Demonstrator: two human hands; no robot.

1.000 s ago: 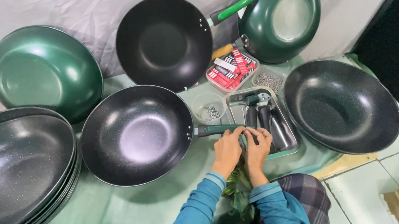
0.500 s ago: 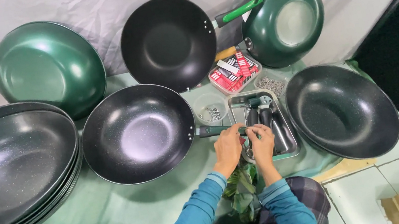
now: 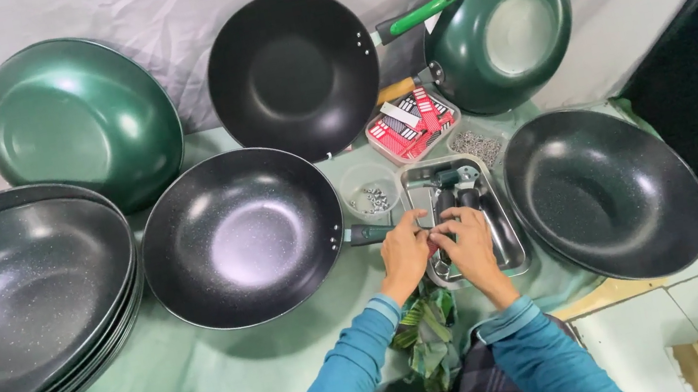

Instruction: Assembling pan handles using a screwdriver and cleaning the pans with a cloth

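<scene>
A black wok (image 3: 242, 239) lies on the pale green cloth, its dark green handle (image 3: 364, 234) pointing right. My left hand (image 3: 404, 255) is closed around the end of that handle. My right hand (image 3: 470, 242) touches the same spot from the right, with its fingertips pinched against the left hand's. What the right fingers hold is hidden. Both hands hover over the left edge of a metal tray (image 3: 511, 244) that holds several dark handles.
A clear cup of screws (image 3: 371, 194) sits next to the tray, with a red box (image 3: 411, 123) and another dish of screws (image 3: 479, 147) behind it. Stacked dark woks (image 3: 5, 304) lie left and one wok (image 3: 606, 189) right. Three woks lean on the back sheet.
Both hands stay at the handle end. The right hand's fingers have closed in a little toward the left hand. The woks have not moved.
</scene>
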